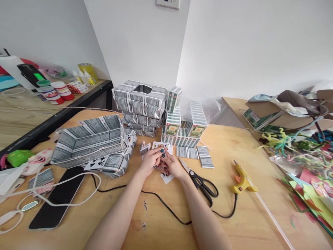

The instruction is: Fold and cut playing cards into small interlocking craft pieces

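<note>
My left hand [152,161] and my right hand [172,164] meet at the middle of the table, fingers curled together and pinching. A playing card [167,178] sticks out below the fingers; most of it is hidden by them. Just behind lie face-up playing cards [166,146], one a picture card. Folded cards [144,147] stand to the left of them. To the right, two grey-patterned card strips [187,152] lie flat. Black-handled scissors [203,184] rest beside my right wrist, with their blades pointing towards my hands.
Boxes made of patterned cards [140,100] are stacked at the back, near card packs [173,130]. An open card-covered tray [88,139] stands left, above a phone [58,198]. A yellow glue gun [243,180] lies right; its black cord [163,203] passes under my forearms.
</note>
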A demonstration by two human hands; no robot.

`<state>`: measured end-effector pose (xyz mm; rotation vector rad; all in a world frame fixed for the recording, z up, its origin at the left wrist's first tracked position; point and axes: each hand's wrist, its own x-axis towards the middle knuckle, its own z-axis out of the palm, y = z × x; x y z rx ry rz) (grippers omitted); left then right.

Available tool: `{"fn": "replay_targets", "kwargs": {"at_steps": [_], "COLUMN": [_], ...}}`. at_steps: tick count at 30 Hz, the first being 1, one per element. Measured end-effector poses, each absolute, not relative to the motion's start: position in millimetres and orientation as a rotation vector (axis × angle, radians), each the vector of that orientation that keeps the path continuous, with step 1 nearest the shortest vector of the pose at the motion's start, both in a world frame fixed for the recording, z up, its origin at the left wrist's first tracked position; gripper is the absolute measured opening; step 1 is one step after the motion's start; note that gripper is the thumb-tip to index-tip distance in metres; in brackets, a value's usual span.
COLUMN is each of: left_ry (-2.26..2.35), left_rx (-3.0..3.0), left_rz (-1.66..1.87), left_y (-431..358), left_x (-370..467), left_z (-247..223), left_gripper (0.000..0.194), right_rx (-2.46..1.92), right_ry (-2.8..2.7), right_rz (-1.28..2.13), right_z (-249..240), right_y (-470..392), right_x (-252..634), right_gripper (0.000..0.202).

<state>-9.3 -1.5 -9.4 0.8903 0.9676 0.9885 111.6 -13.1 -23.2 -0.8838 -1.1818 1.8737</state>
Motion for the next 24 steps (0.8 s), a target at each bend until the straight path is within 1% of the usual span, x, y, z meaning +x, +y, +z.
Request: {"fn": "replay_targets", "kwargs": {"at_steps": [3,12,18,24], "left_ry": [0.983,1.038,1.142,1.135], "left_rx": [0.903,0.989,0.867,0.777], "left_rz": [1.008,1.101,1.226,1.212], "left_y": [-2.1,-5.8,-10.7,-7.5], "left_x": [-7.1,2.1,14.1,13.1], "left_z": [-11.2,-13.8,-9.9,-7.7], "left_gripper": [0.041,0.037,0.034,0.033], "right_rx": [-0.887,-0.988,-1.021,-0.979], "right_ry": [-1.172,-1.134,-1.164,-1.251], "right_rz": [1.822,1.74,1.702,1.723], "right_z": [-26.7,-26.8,-29.0,-30.0], "right_y": [-12.7,-10.8,-10.9,-10.3], "right_x": [110.4,110.3,110.9,114.0], "right_gripper": [0.035,0.036,0.039,0.037]}}
